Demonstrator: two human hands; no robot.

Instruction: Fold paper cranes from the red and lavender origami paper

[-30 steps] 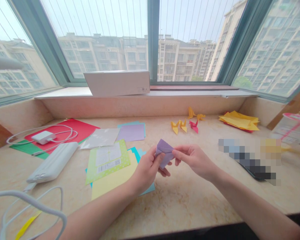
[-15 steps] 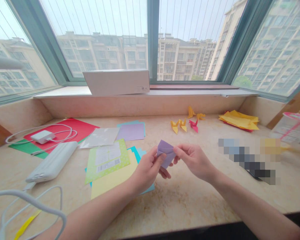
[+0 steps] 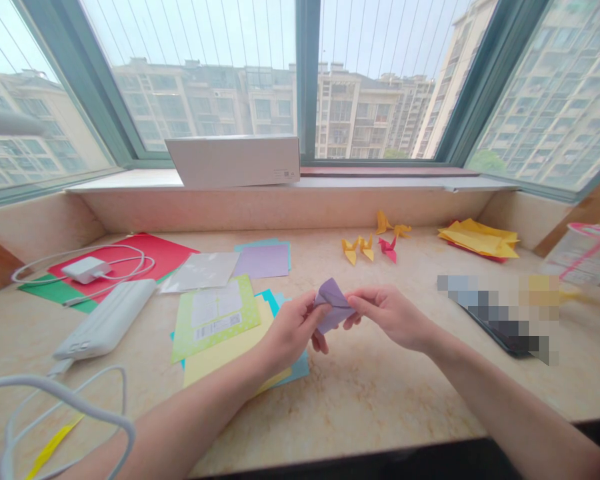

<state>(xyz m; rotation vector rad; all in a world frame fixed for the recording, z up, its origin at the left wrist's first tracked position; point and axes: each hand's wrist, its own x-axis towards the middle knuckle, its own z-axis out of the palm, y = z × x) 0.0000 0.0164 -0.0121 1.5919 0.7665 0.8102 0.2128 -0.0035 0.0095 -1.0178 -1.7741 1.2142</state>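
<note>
A small folded piece of purple origami paper (image 3: pixel 334 313) is held above the tabletop between both hands. My left hand (image 3: pixel 303 323) grips its left side, with the thumb pressed across the front and other fingers behind it. At the right corner, my right hand (image 3: pixel 380 312) pinches the paper between thumb and fingers. A crease line runs across the paper's upper part, and its top points upward. Beyond the hands stand several folded paper cranes: yellow cranes (image 3: pixel 350 251) and one red crane (image 3: pixel 388 250).
Left of my hands lie a green-patterned packet (image 3: pixel 217 320), yellow sheets (image 3: pixel 220 363) and a purple sheet (image 3: pixel 263 261). Farther left are a power bank (image 3: pixel 107 319), a charger (image 3: pixel 86 269) and looping cables. Yellow papers (image 3: pixel 480 238), a phone (image 3: pixel 500 327) and a plastic cup (image 3: pixel 590 257) sit right.
The purple paper's right corner has shifted slightly in my right hand's pinch, and its upper flap looks more tilted. Both hands stay in nearly the same place.
</note>
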